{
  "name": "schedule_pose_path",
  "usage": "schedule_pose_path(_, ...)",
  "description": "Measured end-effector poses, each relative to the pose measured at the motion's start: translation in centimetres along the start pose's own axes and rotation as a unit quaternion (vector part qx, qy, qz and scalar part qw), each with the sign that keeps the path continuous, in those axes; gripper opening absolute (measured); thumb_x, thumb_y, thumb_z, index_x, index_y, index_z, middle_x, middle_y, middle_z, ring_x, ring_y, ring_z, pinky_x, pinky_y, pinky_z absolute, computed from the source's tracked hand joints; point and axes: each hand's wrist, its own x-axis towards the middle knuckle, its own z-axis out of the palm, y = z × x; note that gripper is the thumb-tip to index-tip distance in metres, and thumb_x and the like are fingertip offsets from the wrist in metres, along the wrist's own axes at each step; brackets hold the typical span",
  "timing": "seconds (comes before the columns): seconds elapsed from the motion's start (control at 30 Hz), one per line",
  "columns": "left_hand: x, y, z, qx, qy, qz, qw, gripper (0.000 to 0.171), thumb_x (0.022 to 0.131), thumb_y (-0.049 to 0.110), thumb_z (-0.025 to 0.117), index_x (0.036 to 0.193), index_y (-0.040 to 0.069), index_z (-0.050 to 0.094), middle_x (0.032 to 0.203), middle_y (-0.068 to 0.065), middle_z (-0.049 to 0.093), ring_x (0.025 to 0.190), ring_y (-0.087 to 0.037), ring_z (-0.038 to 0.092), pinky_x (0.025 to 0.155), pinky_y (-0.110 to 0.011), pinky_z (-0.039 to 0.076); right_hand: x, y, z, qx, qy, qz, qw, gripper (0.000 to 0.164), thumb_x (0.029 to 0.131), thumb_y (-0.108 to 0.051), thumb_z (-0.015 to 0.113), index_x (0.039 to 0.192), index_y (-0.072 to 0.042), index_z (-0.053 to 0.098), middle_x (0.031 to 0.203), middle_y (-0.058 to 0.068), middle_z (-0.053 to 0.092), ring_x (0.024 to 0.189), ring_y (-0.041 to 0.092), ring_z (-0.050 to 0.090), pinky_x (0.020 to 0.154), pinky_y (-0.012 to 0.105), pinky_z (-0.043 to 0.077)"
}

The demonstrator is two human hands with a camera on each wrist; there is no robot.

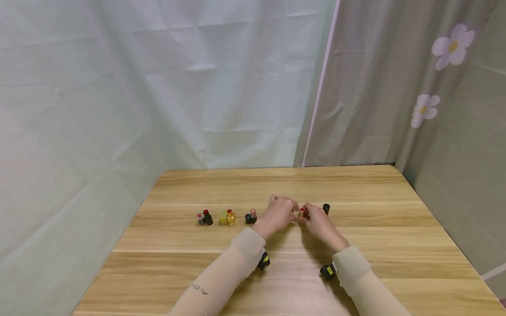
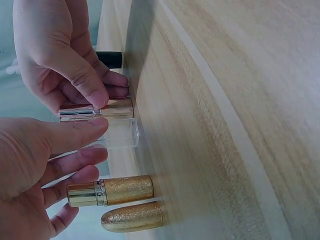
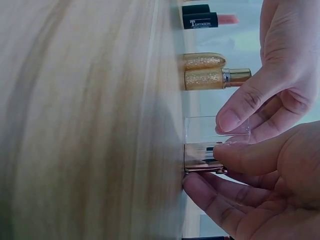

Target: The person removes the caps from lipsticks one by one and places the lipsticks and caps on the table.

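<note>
A rose-gold lipstick tube with a red tip stands upright on the table. My right hand pinches its base between thumb and fingers. Right beside it stands a clear cap, which my left hand pinches with thumb and fingers. The cap's lower edge appears to touch the table. Close to the left hand are a gold glitter lipstick and its rounded glitter cap, both upright; the left hand hides them in the head view. Beyond the right hand stands a black tube.
Leftward in the row stand a black lipstick with pink tip and its black cap, a gold lipstick with a yellowish cap, a black lipstick with red tip and a small greyish piece. Curtains hang behind the wooden table.
</note>
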Motion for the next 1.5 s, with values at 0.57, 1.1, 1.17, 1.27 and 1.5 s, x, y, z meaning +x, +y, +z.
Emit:
schedule_pose_path(0.57, -0.2, 0.0, 0.1, -0.012, -0.008, -0.009, 0.9999, 0.030, 0.092, 0.029, 0.081, 0.118, 0.016, 0.077, 0.116, 0.002, 0.076, 0.108, -0.019, 0.068, 0.094, -0.040, 0.038, -0.1, -0.1, 0.1, 0.012, -0.006, 0.006, 1.000, 0.022, 0.092, 0.007, 0.072, 0.112, 0.003, 0.064, 0.093, 0.011, 0.069, 0.084, 0.022, 0.065, 0.073, 0.038, 0.056)
schedule_pose_path(1.1, -1.0, -0.3, -1.2, -0.037, -0.004, -0.027, 0.9989, 0.050, 0.095, 0.045, 0.074, 0.136, 0.017, 0.067, 0.119, 0.003, 0.073, 0.109, -0.014, 0.065, 0.095, -0.040, 0.039, -0.4, -1.8, -1.8, 0.015, -0.007, -0.003, 1.000, 0.044, 0.093, 0.003, 0.075, 0.134, 0.008, 0.057, 0.106, 0.018, 0.066, 0.090, 0.029, 0.066, 0.076, 0.041, 0.059)
schedule_pose_path(1.17, -1.1, -0.5, -1.3, -0.040, -0.003, -0.026, 0.9989, 0.050, 0.096, 0.045, 0.073, 0.137, 0.017, 0.067, 0.121, 0.003, 0.073, 0.111, -0.014, 0.065, 0.095, -0.040, 0.039, -0.5, -2.0, -2.2, 0.009, -0.010, 0.000, 1.000, 0.046, 0.094, 0.004, 0.074, 0.136, 0.009, 0.055, 0.108, 0.020, 0.064, 0.089, 0.029, 0.066, 0.076, 0.041, 0.059)
schedule_pose_path(1.27, -1.2, -0.5, -1.6, -0.051, -0.002, -0.022, 0.9985, 0.048, 0.097, 0.044, 0.073, 0.137, 0.017, 0.067, 0.122, 0.001, 0.073, 0.112, -0.015, 0.065, 0.096, -0.041, 0.039, -0.7, -2.3, -2.9, 0.000, -0.014, -0.003, 1.000, 0.047, 0.094, 0.005, 0.072, 0.138, 0.009, 0.054, 0.112, 0.024, 0.063, 0.088, 0.029, 0.066, 0.074, 0.040, 0.059)
schedule_pose_path(1.5, -1.2, -0.4, -2.1, -0.084, 0.002, -0.014, 0.9964, 0.042, 0.102, 0.040, 0.069, 0.137, 0.018, 0.067, 0.125, -0.002, 0.071, 0.112, -0.017, 0.065, 0.097, -0.041, 0.040, -1.0, -2.9, -5.1, -0.006, 0.012, -0.033, 0.999, 0.043, 0.094, 0.007, 0.070, 0.135, 0.009, 0.056, 0.112, 0.027, 0.063, 0.086, 0.030, 0.067, 0.068, 0.040, 0.059)
